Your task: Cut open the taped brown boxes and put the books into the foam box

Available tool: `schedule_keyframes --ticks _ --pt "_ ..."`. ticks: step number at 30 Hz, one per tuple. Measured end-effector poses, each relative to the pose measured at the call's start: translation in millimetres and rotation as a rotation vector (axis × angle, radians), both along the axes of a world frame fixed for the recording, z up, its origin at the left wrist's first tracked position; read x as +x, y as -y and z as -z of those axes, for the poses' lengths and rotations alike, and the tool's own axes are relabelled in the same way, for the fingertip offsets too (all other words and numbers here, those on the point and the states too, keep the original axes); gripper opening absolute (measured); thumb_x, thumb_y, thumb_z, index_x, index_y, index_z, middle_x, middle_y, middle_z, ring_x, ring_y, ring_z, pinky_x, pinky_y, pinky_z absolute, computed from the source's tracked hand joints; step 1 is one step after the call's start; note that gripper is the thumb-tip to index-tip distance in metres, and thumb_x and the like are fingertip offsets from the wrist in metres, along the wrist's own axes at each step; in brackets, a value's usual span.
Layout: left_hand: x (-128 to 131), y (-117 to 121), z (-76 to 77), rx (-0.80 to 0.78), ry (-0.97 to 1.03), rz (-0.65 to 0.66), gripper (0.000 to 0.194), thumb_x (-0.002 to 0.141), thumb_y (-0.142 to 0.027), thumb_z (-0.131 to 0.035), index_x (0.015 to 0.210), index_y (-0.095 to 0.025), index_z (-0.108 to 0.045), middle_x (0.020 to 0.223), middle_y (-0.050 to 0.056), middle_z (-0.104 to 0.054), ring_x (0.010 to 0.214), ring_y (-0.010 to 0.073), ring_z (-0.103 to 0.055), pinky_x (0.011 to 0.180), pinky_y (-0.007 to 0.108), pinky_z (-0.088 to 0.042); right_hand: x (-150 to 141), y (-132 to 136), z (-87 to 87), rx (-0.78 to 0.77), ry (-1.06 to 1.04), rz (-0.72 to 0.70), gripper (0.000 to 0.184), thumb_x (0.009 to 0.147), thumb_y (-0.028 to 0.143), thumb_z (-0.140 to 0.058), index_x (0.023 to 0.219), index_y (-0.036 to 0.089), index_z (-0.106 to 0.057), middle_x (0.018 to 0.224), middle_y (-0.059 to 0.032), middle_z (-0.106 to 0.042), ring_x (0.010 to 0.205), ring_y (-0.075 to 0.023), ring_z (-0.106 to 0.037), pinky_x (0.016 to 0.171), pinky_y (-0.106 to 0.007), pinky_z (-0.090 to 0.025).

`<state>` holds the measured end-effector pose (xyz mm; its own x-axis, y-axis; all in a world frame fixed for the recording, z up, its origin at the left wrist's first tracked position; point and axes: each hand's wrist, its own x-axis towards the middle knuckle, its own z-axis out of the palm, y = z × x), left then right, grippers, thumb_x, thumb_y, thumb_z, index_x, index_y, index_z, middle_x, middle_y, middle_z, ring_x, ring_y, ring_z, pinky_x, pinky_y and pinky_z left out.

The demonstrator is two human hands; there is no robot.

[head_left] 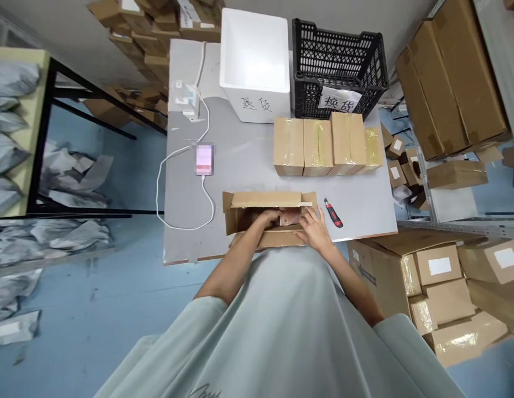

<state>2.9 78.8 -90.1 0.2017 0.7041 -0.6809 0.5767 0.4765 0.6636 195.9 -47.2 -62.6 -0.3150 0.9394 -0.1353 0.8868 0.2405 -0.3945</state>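
Note:
An opened long cardboard box (267, 198) lies near the table's front edge with its flaps folded outward. My left hand (271, 216) reaches down into it. Those fingers are partly hidden, so their grip cannot be made out. Beside them, inside the box, is a small pinkish packet (290, 219) with a printed label. My right hand (315, 228) grips the box's right end, thumb on the near flap and fingers over the inside by the packet. Just right of that hand lies a red and black utility knife (333, 213).
Several taped cartons (317, 146) stand in a row behind the box. Farther back are a white foam bin (257, 102) and a black plastic crate (339, 72). At left, a phone (204, 159) lies with a white charging cable (159, 188) looping over the table's edge.

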Motion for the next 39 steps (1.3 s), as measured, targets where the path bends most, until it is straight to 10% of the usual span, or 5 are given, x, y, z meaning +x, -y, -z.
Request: schedule_keyframes --ticks 10,18,25,33,39 --pt "-103 45 -98.7 -0.021 0.313 -0.251 0.039 0.075 -0.057 -0.081 0.068 -0.023 -0.065 0.068 0.004 -0.064 0.063 0.0173 -0.054 0.061 0.031 -0.044 3 -4 -43.0 0.033 -0.245 0.086 0.026 0.114 0.027 -0.065 0.128 0.027 -0.086 0.126 -0.0153 -0.087 0.135 -0.0394 -0.078 0.133 -0.072 -0.049" --pt "-81 87 -174.2 0.870 0.087 -0.242 0.028 0.107 -0.047 -0.071 0.092 -0.025 -0.080 0.093 0.006 -0.080 0.088 0.0249 -0.073 0.083 0.039 -0.060 -80 -18 -140.1 -0.004 -0.891 0.281 0.048 0.099 0.056 -0.088 0.141 0.034 -0.081 0.145 -0.0092 -0.083 0.122 -0.0330 -0.084 0.104 -0.050 -0.073" --pt "-93 72 -185.9 1.199 0.103 -0.199 0.030 0.109 -0.046 -0.075 0.130 -0.028 -0.087 0.124 0.010 -0.085 0.112 0.0301 -0.079 0.104 0.048 -0.066 -117 -64 -151.6 0.055 -1.253 0.548 0.053 0.089 0.079 -0.087 0.102 0.028 -0.081 0.093 -0.0061 -0.087 0.083 -0.0283 -0.082 0.075 -0.043 -0.074" --pt "-151 28 -190.1 0.584 0.552 -0.241 0.066 0.082 -0.084 -0.091 0.104 -0.021 -0.092 0.105 0.012 -0.088 0.100 0.0317 -0.081 0.091 0.043 -0.069 -100 -86 -177.3 -0.102 -1.257 0.317 0.065 0.078 0.085 -0.094 0.103 0.026 -0.082 0.097 -0.0040 -0.088 0.078 -0.0236 -0.079 0.063 -0.034 -0.067" --pt "-142 34 -186.2 0.582 0.592 -0.390 0.063 0.071 -0.079 -0.101 0.094 -0.021 -0.091 0.096 0.010 -0.087 0.093 0.0284 -0.079 0.089 0.040 -0.067 -107 -87 -176.7 -0.011 -1.215 0.381 0.057 0.080 0.077 -0.095 0.101 0.027 -0.079 0.097 -0.0037 -0.088 0.083 -0.0241 -0.081 0.071 -0.035 -0.069"
